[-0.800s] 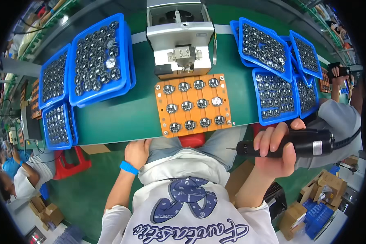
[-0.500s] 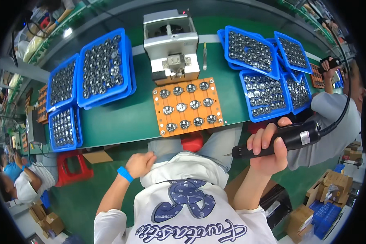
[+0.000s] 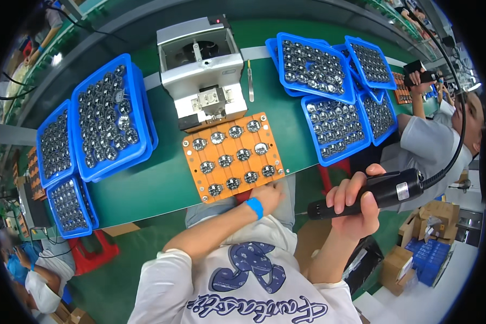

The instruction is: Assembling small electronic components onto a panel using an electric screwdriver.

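Note:
My right hand (image 3: pixel 356 208) is wrapped round a black electric screwdriver (image 3: pixel 397 189), held level in the air right of the table's front edge, its nose toward the left. My left hand (image 3: pixel 268 197), with a blue band (image 3: pixel 255 208) at its wrist, is low by the front edge of an orange fixture plate (image 3: pixel 237 143). Its fingers are curled, and what is in them, if anything, is hidden. Rows of small round dark electronic parts (image 3: pixel 225 161) sit in the plate's recesses. Directly behind the plate stands a grey and white machine (image 3: pixel 202 59).
Blue trays (image 3: pixel 108 175) of similar round parts are stacked at the left, and more blue trays (image 3: pixel 321 161) at the right. Tweezers (image 3: pixel 250 83) lie beside the machine. A black cable (image 3: pixel 453 156) runs up from the screwdriver. A co-worker (image 3: pixel 432 135) sits at the right.
My left hand has moved right and forward to the plate's front edge. The view has shifted, so table things appear farther left. My right hand still holds the screwdriver.

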The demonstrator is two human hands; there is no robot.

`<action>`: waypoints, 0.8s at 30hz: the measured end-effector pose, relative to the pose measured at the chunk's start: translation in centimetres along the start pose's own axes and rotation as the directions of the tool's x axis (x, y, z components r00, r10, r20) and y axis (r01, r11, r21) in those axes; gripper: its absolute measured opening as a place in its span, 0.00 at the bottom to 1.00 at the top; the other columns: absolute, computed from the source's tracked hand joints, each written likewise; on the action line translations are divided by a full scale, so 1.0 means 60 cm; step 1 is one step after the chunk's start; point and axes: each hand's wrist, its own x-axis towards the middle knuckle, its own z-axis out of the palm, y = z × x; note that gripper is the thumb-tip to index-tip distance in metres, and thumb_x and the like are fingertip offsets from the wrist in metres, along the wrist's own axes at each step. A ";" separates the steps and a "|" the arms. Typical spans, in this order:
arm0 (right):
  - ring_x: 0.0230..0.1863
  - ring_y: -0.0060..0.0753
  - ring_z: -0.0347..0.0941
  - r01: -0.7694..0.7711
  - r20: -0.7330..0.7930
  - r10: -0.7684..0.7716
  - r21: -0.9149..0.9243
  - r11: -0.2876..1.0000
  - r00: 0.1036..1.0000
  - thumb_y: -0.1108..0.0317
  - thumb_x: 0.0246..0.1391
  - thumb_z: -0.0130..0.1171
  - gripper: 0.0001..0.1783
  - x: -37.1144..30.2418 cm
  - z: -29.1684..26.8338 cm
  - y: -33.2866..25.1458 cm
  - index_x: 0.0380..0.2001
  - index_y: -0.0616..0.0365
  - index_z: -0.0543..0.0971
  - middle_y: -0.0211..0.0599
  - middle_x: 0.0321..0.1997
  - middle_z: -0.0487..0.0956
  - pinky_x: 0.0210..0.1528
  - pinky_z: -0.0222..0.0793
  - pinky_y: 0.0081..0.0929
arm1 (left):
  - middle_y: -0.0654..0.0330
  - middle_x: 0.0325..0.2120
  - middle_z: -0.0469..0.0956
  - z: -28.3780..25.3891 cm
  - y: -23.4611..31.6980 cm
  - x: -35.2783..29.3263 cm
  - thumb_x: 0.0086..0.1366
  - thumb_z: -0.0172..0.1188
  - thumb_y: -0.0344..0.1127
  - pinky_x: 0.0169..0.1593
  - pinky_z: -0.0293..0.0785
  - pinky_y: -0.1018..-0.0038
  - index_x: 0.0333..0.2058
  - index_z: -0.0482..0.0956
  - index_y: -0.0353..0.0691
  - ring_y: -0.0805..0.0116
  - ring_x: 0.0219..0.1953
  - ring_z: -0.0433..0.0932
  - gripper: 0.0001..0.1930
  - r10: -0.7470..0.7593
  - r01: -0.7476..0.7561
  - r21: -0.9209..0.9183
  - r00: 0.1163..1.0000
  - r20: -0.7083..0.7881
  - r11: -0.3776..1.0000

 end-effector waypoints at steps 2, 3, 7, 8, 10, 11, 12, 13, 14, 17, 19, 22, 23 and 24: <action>0.21 0.29 0.66 -0.017 0.018 0.017 0.001 1.000 1.000 0.64 0.60 0.53 0.25 0.008 0.007 0.003 0.58 0.57 0.60 0.35 0.25 0.67 0.26 0.68 0.32 | 0.44 0.32 0.81 0.005 -0.018 0.010 0.68 0.51 0.45 0.37 0.78 0.52 0.41 0.74 0.34 0.44 0.34 0.82 0.17 0.132 -0.128 -0.105 0.991 0.033 0.986; 0.21 0.29 0.66 -0.026 0.021 0.026 -0.015 1.000 0.999 0.64 0.60 0.53 0.25 0.009 0.010 0.005 0.58 0.57 0.60 0.35 0.26 0.67 0.26 0.68 0.32 | 0.44 0.32 0.81 0.003 -0.021 0.012 0.68 0.51 0.45 0.37 0.78 0.52 0.41 0.74 0.34 0.44 0.34 0.82 0.17 0.134 -0.129 -0.112 0.990 0.039 0.985; 0.20 0.28 0.66 -0.062 -0.001 0.062 -0.018 0.998 0.998 0.63 0.60 0.53 0.26 0.016 0.026 0.021 0.58 0.58 0.60 0.35 0.26 0.67 0.26 0.68 0.33 | 0.43 0.28 0.81 0.002 -0.013 0.015 0.66 0.52 0.41 0.37 0.78 0.52 0.39 0.75 0.35 0.44 0.34 0.83 0.14 0.186 -0.184 -0.028 0.972 0.140 0.983; 0.20 0.28 0.66 -0.065 -0.002 0.065 -0.021 0.998 0.998 0.63 0.60 0.53 0.26 0.016 0.031 0.023 0.58 0.58 0.60 0.35 0.26 0.67 0.26 0.68 0.33 | 0.42 0.27 0.81 0.002 -0.009 0.014 0.66 0.52 0.41 0.37 0.78 0.52 0.38 0.76 0.35 0.44 0.34 0.83 0.14 0.136 -0.133 -0.028 0.976 0.171 0.991; 0.20 0.28 0.65 -0.064 -0.013 0.064 -0.029 0.997 0.998 0.63 0.60 0.53 0.25 0.015 0.034 0.026 0.58 0.58 0.60 0.35 0.25 0.67 0.26 0.68 0.33 | 0.42 0.27 0.81 -0.021 -0.002 0.012 0.67 0.52 0.41 0.38 0.77 0.52 0.36 0.77 0.33 0.43 0.34 0.82 0.15 0.188 -0.207 0.059 0.953 0.239 0.977; 0.20 0.28 0.65 -0.063 -0.019 0.062 -0.034 0.997 0.998 0.63 0.60 0.53 0.25 0.014 0.035 0.026 0.58 0.58 0.60 0.35 0.25 0.67 0.26 0.68 0.33 | 0.41 0.26 0.81 -0.030 0.000 0.013 0.68 0.51 0.42 0.39 0.77 0.51 0.34 0.78 0.32 0.42 0.34 0.82 0.16 0.228 -0.282 0.144 0.924 0.308 0.949; 0.20 0.28 0.65 -0.052 -0.032 0.050 -0.046 0.998 0.998 0.63 0.60 0.53 0.25 0.009 0.035 0.025 0.58 0.59 0.61 0.35 0.25 0.67 0.25 0.68 0.33 | 0.41 0.26 0.81 -0.025 -0.001 0.010 0.68 0.51 0.42 0.39 0.77 0.51 0.34 0.78 0.32 0.42 0.34 0.82 0.16 0.230 -0.284 0.139 0.921 0.313 0.949; 0.19 0.28 0.65 -0.040 -0.046 0.037 -0.058 0.998 0.998 0.63 0.60 0.53 0.25 0.005 0.035 0.024 0.57 0.59 0.61 0.35 0.25 0.67 0.25 0.67 0.33 | 0.41 0.27 0.81 -0.019 -0.002 0.007 0.69 0.50 0.43 0.39 0.76 0.51 0.33 0.79 0.32 0.42 0.33 0.82 0.18 0.161 -0.174 0.060 0.971 0.179 0.983; 0.19 0.28 0.65 -0.039 -0.077 0.034 -0.066 0.997 0.996 0.63 0.59 0.53 0.26 0.001 0.034 0.023 0.57 0.59 0.61 0.35 0.25 0.67 0.24 0.67 0.32 | 0.41 0.27 0.81 -0.012 -0.002 0.005 0.70 0.49 0.43 0.40 0.75 0.51 0.32 0.80 0.32 0.42 0.33 0.81 0.19 0.073 -0.071 -0.032 0.996 0.052 0.997; 0.19 0.28 0.65 -0.047 -0.179 0.037 -0.050 0.998 0.983 0.63 0.59 0.53 0.25 -0.011 0.044 0.026 0.57 0.59 0.61 0.35 0.25 0.66 0.24 0.68 0.32 | 0.42 0.28 0.81 -0.001 -0.014 0.013 0.72 0.47 0.45 0.41 0.74 0.50 0.33 0.80 0.33 0.42 0.32 0.81 0.20 0.114 -0.086 -0.206 0.985 0.129 0.975; 0.19 0.28 0.65 -0.032 -0.175 0.021 -0.063 0.998 0.984 0.64 0.59 0.53 0.25 -0.016 0.044 0.028 0.57 0.59 0.61 0.35 0.24 0.66 0.25 0.68 0.32 | 0.42 0.28 0.81 -0.023 -0.013 0.009 0.72 0.47 0.45 0.41 0.74 0.50 0.33 0.80 0.34 0.42 0.33 0.81 0.20 0.125 -0.075 -0.285 0.979 0.160 0.956; 0.19 0.28 0.66 -0.023 -0.186 0.002 -0.110 0.994 0.983 0.65 0.59 0.52 0.25 -0.023 0.052 0.033 0.57 0.60 0.61 0.35 0.24 0.67 0.25 0.68 0.32 | 0.42 0.29 0.81 -0.061 -0.007 -0.007 0.70 0.48 0.42 0.41 0.74 0.50 0.31 0.81 0.34 0.41 0.34 0.81 0.18 0.130 -0.029 -0.390 0.963 0.235 0.920; 0.19 0.28 0.66 -0.026 -0.200 -0.004 -0.144 0.989 0.980 0.66 0.59 0.52 0.25 -0.025 0.054 0.035 0.57 0.61 0.61 0.35 0.24 0.67 0.26 0.69 0.32 | 0.41 0.29 0.81 -0.074 -0.003 -0.014 0.68 0.50 0.39 0.42 0.74 0.50 0.29 0.82 0.33 0.40 0.34 0.81 0.17 0.126 0.000 -0.415 0.953 0.277 0.910; 0.19 0.28 0.66 -0.037 -0.215 0.005 -0.147 0.988 0.977 0.66 0.59 0.52 0.25 -0.027 0.056 0.039 0.57 0.62 0.61 0.35 0.25 0.67 0.26 0.69 0.33 | 0.41 0.29 0.81 -0.088 -0.001 -0.022 0.68 0.50 0.39 0.42 0.74 0.50 0.29 0.82 0.33 0.40 0.34 0.81 0.17 0.129 0.000 -0.418 0.951 0.281 0.908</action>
